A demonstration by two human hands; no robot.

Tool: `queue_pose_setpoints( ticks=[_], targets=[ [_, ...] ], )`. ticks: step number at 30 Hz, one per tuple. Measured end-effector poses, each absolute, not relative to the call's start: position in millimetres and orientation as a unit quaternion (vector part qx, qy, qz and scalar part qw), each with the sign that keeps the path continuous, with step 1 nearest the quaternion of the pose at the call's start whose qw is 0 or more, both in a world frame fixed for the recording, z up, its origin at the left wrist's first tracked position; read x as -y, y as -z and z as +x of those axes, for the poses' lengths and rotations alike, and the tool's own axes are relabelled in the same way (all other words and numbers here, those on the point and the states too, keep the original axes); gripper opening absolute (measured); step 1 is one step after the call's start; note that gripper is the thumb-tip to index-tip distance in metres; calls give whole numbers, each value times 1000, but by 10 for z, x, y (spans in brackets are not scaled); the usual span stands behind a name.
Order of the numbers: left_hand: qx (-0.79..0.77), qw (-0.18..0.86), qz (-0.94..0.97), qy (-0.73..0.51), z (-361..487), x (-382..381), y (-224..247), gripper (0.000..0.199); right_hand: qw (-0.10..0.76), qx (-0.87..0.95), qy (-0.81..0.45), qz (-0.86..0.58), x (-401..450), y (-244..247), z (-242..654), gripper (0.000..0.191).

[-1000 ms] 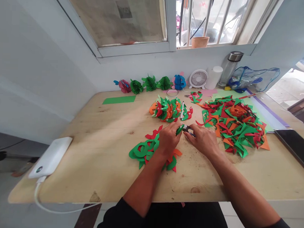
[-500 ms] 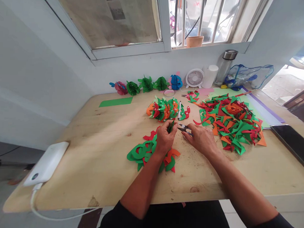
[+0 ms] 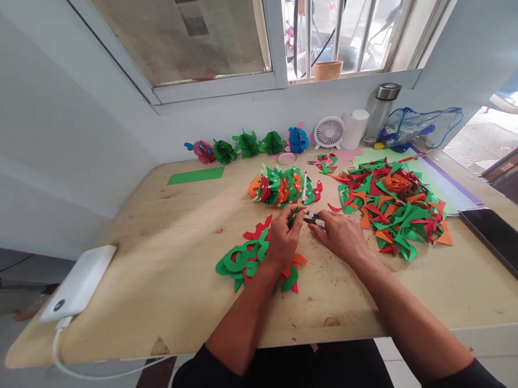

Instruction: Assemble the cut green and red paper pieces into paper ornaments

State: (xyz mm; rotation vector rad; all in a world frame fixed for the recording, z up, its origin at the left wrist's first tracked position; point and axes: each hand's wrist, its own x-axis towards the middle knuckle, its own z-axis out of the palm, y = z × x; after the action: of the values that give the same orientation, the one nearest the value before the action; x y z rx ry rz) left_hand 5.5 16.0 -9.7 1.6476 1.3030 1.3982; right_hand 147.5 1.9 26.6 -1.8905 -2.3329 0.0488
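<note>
Between the fingers of my left hand [image 3: 285, 231] a small folded piece of dark green paper [image 3: 292, 217] is pinched. My right hand [image 3: 341, 231] is closed round a pair of small thread snips [image 3: 316, 220], whose blades point left and meet the left fingertips. Under and beside my left wrist lies a loose heap of green, red and orange paper cut-outs [image 3: 236, 258]. Just beyond the hands sits a row of folded green, red and orange paper shapes [image 3: 276, 186], with a white pen [image 3: 304, 189] at its right end.
A large pile of paper scraps [image 3: 400, 207] covers the right side, by a black phone [image 3: 497, 242]. Along the wall stand finished paper figures [image 3: 246, 143], a small white fan [image 3: 329, 132] and a glass bottle [image 3: 378, 116]. A white power bank [image 3: 80, 281] lies left.
The snips' blades have moved in against my left fingertips, closing the small gap seen before. The whole view has shifted slightly.
</note>
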Motion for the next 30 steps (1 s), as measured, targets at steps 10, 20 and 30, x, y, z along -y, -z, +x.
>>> queue_pose_setpoints(
  ticks=[10, 20, 30],
  targets=[
    [-489, 291, 637, -519, 78, -128, 93, 25, 85, 779, -36, -620, -30, -242, 1491, 31],
    [-502, 299, 616, -528, 77, -117, 32, 20, 79, 777, -36, -623, -25, -258, 1485, 31],
    [-500, 320, 584, -553, 119, -129, 68, 18, 75, 768, -28, -636, -22, -263, 1478, 32]
  ],
)
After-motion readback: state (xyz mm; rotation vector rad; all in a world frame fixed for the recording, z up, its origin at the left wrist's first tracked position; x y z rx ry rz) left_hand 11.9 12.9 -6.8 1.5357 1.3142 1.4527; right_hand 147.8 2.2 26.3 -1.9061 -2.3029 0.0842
